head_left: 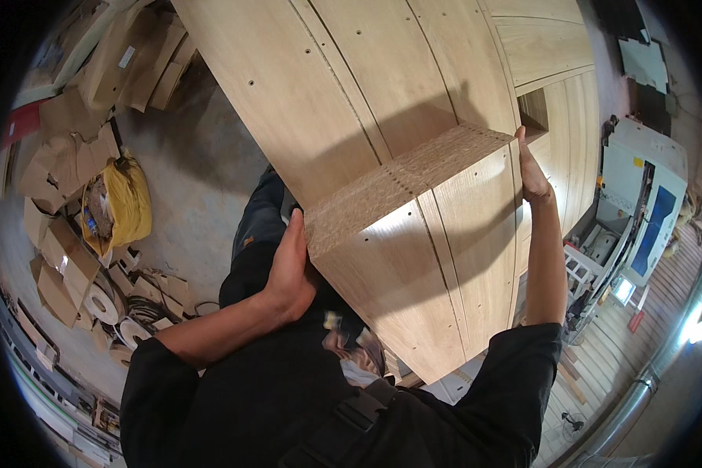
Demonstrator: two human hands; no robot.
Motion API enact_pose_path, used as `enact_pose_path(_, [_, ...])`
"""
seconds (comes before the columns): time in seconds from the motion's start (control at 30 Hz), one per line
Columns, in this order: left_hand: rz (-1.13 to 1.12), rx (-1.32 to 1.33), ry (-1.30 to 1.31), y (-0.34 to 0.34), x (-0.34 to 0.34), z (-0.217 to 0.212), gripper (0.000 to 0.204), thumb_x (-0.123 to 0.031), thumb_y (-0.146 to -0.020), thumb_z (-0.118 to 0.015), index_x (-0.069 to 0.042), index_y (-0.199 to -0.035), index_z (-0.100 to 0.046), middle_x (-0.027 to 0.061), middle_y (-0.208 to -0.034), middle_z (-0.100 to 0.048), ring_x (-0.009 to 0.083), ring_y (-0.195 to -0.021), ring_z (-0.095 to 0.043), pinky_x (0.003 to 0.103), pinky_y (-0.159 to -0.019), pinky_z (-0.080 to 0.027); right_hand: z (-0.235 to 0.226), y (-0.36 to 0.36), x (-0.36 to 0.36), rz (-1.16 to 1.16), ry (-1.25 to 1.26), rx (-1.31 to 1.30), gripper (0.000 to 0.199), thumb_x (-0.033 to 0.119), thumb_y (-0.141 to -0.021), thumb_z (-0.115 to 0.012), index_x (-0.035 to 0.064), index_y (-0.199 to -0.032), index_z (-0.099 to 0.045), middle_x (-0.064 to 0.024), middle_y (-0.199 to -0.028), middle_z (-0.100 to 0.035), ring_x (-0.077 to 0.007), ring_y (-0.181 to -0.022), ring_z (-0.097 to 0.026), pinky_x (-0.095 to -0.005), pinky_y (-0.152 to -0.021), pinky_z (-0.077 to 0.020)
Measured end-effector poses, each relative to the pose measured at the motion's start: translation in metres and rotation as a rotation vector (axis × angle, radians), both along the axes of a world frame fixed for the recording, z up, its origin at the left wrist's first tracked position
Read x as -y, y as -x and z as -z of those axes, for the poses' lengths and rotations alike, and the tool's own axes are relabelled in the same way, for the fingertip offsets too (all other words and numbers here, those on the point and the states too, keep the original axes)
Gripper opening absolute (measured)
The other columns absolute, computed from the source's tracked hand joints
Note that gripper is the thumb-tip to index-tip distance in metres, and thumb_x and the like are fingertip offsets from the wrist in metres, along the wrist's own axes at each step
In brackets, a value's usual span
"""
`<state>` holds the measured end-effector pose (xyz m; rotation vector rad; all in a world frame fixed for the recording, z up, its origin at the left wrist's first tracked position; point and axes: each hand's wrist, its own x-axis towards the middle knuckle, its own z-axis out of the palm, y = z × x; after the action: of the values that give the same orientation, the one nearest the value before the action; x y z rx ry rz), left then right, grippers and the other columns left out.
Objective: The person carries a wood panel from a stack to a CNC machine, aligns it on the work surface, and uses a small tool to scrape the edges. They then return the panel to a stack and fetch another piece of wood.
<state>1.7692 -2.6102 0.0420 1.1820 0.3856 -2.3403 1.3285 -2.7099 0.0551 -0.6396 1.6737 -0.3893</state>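
Note:
I hold a stack of light wood-veneer panels [429, 257] upright against my chest, their rough chipboard end [413, 175] facing up. My left hand [288, 269] presses flat on the stack's left side near its top corner. My right hand [532, 173] grips the right top corner, fingers along the edge. More panels of the same wood [351, 78] with small drilled holes lie beyond the stack.
Torn cardboard scraps [62, 164], a yellow bag of rubbish [121, 207] and rolls of edge banding [105, 304] litter the concrete floor at left. A white and blue machine [647, 210] stands at right beside wooden slats [593, 343].

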Motion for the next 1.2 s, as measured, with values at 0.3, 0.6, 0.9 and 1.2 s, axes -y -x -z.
enact_pose_path(0.3, [0.029, -0.016, 0.038, -0.001, 0.003, -0.002, 0.065, -0.054, -0.108, -0.031, -0.007, -0.153, -0.041, 0.0073, -0.152, -0.050, 0.0225, -0.138, -0.046, 0.040, -0.118, -0.032, 0.007, 0.008, -0.001, 0.100, -0.043, 0.211, 0.082, 0.065, -0.105, -0.028, -0.0017, -0.150, -0.043, -0.0099, -0.143, -0.057, -0.0182, -0.128, -0.055, -0.0327, -0.111, -0.0427])
enact_pose_path(0.6, [0.050, -0.031, 0.021, 0.000, 0.007, -0.005, 0.063, -0.052, -0.109, -0.032, -0.007, -0.152, -0.042, 0.0071, -0.151, -0.051, 0.0218, -0.139, -0.046, 0.039, -0.119, -0.030, 0.006, -0.002, 0.006, 0.088, 0.012, 0.149, 0.087, 0.072, -0.102, -0.028, -0.0016, -0.143, -0.052, -0.0133, -0.136, -0.062, -0.0197, -0.123, -0.059, -0.0335, -0.107, -0.0452])
enact_pose_path(0.9, [0.073, -0.035, 0.071, -0.003, 0.006, 0.001, 0.062, -0.051, -0.109, -0.032, -0.008, -0.152, -0.041, 0.0071, -0.152, -0.050, 0.0221, -0.139, -0.046, 0.039, -0.119, -0.030, -0.001, -0.005, 0.012, 0.002, 0.014, 0.075, 0.090, 0.069, -0.103, -0.030, -0.0015, -0.159, -0.026, -0.0139, -0.157, -0.041, -0.0219, -0.143, -0.040, -0.0353, -0.118, -0.0319])
enact_pose_path(1.2, [0.160, -0.076, 0.109, -0.012, 0.001, 0.013, 0.063, -0.050, -0.110, -0.033, -0.006, -0.155, -0.037, 0.0092, -0.155, -0.046, 0.0231, -0.141, -0.043, 0.039, -0.120, -0.028, -0.007, -0.014, 0.004, -0.057, 0.070, -0.066, 0.092, 0.071, -0.103, -0.018, -0.0035, -0.157, -0.028, -0.0177, -0.159, -0.037, -0.0283, -0.147, -0.034, -0.0374, -0.122, -0.0263])
